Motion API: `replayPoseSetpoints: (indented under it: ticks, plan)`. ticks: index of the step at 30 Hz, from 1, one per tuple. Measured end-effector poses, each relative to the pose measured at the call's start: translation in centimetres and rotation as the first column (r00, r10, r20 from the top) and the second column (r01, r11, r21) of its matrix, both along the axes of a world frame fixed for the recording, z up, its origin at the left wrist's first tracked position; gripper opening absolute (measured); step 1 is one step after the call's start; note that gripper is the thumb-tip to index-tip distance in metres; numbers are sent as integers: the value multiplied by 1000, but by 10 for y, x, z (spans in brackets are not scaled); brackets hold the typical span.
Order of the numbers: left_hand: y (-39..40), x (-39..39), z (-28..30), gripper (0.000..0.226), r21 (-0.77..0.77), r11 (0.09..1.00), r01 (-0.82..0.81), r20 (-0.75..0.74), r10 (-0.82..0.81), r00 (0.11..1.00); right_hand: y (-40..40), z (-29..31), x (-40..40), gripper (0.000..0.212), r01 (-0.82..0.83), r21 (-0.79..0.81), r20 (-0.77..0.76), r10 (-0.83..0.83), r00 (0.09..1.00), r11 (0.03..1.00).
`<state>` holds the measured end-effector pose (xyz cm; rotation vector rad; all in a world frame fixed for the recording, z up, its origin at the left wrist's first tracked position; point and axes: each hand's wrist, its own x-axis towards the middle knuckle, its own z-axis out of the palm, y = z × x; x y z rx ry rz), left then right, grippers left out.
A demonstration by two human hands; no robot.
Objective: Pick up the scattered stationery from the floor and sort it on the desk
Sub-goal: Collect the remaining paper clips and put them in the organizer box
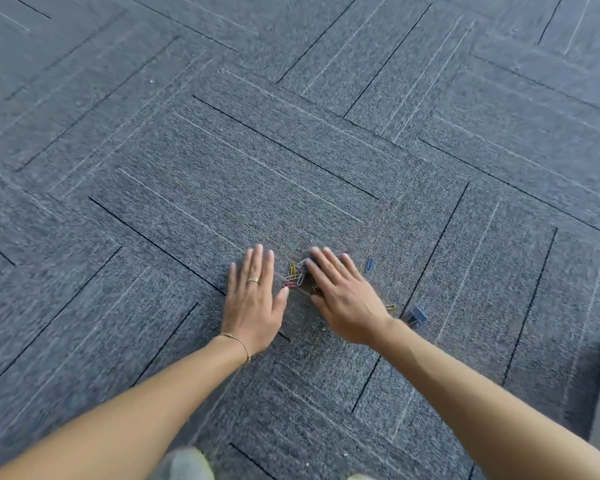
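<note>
Head view: the person's left hand lies flat on the grey carpet floor, fingers straight and together, holding nothing. The right hand is likewise flat with fingers extended, angled towards the left hand and resting over part of a small cluster of coloured paper clips that lies between the two hands. A single blue paper clip lies just beyond the right hand, a yellow paper clip beside the right wrist, and a binder clip near it.

Assessment: the hands appear to be gathering the clips together. All visible stationery remains on the floor; none is lifted. No tabletop is in view, so sorting appears not yet begun.
</note>
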<state>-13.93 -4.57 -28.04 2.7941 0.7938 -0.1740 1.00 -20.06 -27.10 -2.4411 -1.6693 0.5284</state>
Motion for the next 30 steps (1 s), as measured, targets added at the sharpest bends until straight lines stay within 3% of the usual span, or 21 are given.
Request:
replayPoseSetpoints:
  ticks: [3,6,8,12,14,19,25,30]
  plan:
    - [-3,7,-4,75,1,999,41,-6,-41,999,-20,4,-17,65,73,44,4,-73,997,996]
    - [-13,27,-7,76,-6,998,55,-9,-55,998,-47,2,-29,66,371,48,17,-373,928,927]
    - [-21,35,-7,76,-23,999,40,4,-40,999,-58,-4,-32,68,487,25,23,-488,873,873]
    - [-36,26,-7,69,-85,946,312,80,-306,949,-50,-17,-25,70,546,27,39,-546,837,838]
    - [-34,19,-4,65,-116,930,349,142,-332,933,-39,-20,-24,70,558,33,54,-559,827,829]
    - [-13,-2,-3,62,-132,987,87,181,-63,981,-6,-20,-47,73,354,90,25,-358,934,931]
    - [0,-20,-7,61,-102,993,54,151,-38,988,31,-20,-42,80,198,133,83,-210,974,971]
    - [0,-18,-4,59,-127,992,21,170,1,985,40,-15,2,55,11,241,222,-66,973,970]
